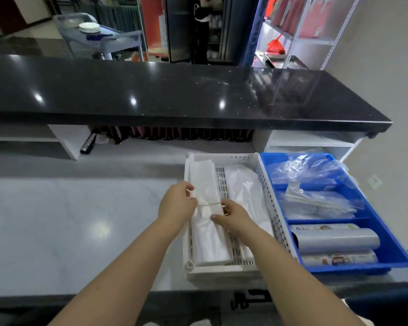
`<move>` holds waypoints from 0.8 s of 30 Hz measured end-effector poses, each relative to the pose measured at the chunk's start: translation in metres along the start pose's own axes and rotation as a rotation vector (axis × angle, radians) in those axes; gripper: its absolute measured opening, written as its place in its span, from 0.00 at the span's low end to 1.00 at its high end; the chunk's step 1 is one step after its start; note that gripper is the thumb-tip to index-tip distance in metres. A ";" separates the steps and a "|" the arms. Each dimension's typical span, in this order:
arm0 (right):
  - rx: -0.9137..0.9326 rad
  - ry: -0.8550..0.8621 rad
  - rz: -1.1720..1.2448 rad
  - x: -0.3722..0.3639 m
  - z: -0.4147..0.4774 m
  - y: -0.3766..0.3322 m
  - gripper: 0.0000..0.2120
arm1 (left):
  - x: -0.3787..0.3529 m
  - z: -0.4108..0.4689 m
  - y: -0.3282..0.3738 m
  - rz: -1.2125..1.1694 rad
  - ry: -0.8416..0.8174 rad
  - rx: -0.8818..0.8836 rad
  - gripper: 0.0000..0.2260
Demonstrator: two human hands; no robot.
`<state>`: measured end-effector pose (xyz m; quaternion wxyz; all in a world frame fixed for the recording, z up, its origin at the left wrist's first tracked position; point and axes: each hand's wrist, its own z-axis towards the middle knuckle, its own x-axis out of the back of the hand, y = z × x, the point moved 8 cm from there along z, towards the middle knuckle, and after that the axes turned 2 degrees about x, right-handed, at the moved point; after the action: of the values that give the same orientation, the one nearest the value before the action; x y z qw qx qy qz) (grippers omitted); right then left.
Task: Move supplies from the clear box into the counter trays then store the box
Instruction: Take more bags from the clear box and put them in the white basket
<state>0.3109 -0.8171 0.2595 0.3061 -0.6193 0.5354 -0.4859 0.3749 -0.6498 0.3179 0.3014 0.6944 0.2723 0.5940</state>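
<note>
A white perforated tray (266, 184) sits on the grey counter, with a blue tray (386, 245) touching its right side. A long bundle of white plastic bags (207, 236), tied by a rubber band, lies along the white tray's left side. My left hand (177, 203) grips the bundle's left edge. My right hand (231, 215) pinches the bundle at the rubber band. More white bags (243, 184) lie in the tray's right half. A clear box (290, 90) stands on the raised black counter at the right, hard to see.
The blue tray holds clear plastic bags (316, 175) and rolls of printed and silver film (335, 241). A dark roll (88, 143) lies under the black counter's shelf. A cart with plates (90, 28) and a metal shelf (299, 27) stand behind.
</note>
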 end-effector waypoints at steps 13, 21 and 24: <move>0.587 0.071 -0.662 -0.015 -0.071 -0.085 0.18 | 0.024 -0.085 0.016 0.496 0.165 -0.226 0.17; 1.108 -0.253 -1.071 -0.178 -0.155 -0.103 0.16 | 0.093 -0.209 -0.097 0.710 0.321 0.075 0.15; 1.198 -0.376 -1.069 -0.252 -0.194 -0.100 0.15 | 0.133 -0.267 -0.157 0.751 0.381 0.242 0.14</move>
<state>0.1786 -0.5233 0.3466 0.3962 -0.5934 -0.2417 -0.6576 0.1269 -0.4212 0.3200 -0.0744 0.6536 0.1194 0.7437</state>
